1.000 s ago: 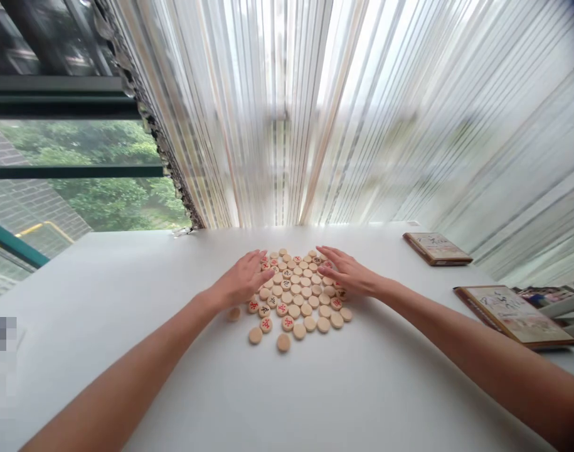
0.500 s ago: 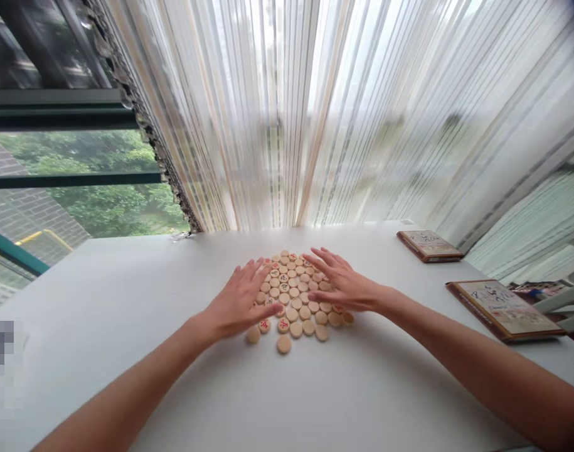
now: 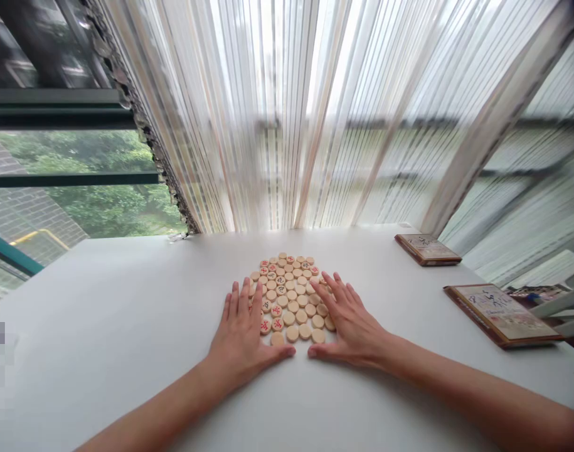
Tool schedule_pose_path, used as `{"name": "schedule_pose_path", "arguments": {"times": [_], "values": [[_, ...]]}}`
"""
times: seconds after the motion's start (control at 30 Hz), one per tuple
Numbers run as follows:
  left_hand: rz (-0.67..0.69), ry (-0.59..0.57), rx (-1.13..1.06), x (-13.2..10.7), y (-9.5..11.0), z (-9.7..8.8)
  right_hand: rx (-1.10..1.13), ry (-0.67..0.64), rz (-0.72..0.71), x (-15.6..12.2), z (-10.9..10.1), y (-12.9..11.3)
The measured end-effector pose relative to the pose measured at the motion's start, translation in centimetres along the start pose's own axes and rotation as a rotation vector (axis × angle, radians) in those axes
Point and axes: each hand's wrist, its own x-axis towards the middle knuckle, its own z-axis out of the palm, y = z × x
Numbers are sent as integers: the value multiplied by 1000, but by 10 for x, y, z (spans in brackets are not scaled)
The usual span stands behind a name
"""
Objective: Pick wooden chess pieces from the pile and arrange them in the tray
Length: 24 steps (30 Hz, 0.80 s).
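While the table (image 3: 112,314) shows white left of the pile (image 3: 291,295), a window bar (image 3: 70,180) crosses further off, beyond the pile and to its left, with trees (image 3: 98,147) outside. Curtain (image 3: 287,125): pale, striped, hanging beyond the pile.

Left hand (image 3: 239,333): palm down, fingers long and slightly spread, pointing away from wearer, over the pile's left edge. Thumb stretches in across the pile's near side. Gripping nothing; contact with individual discs hard to tell. Vs 0.5 s ago: it has pulled back toward wearer, so more of the pile's left half shows.

Pile itself: round wooden discs, one layer, between the hands. Red-marked discs (image 3: 276,324) and black-marked discs (image 3: 281,290) mostly in its left part, plain discs (image 3: 310,310) mostly right. Half a second back one disc sat loose off its near edge; now that edge is close-packed.

Right hand (image 3: 355,323): along the pile's right edge, fingers extended and parted, thumb pointing in at the near side. Gripping nothing. Also drawn back vs 0.5 s ago. Thumb tips face each other, hands apart.

Right of pile, well apart: far box (image 3: 428,248), then near box (image 3: 507,314), both lying flat, roughly unmoved.
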Motion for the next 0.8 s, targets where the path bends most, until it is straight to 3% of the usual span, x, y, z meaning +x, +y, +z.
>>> {"name": "schedule_pose_path", "arguments": {"times": [0.57,0.8], "values": [[-19,22,-1,20,2,3,-6,55,-82,38,3,-1],[-44,-41,-27,39,-3,-2,-17,52,-55,49,1,-1]]}}
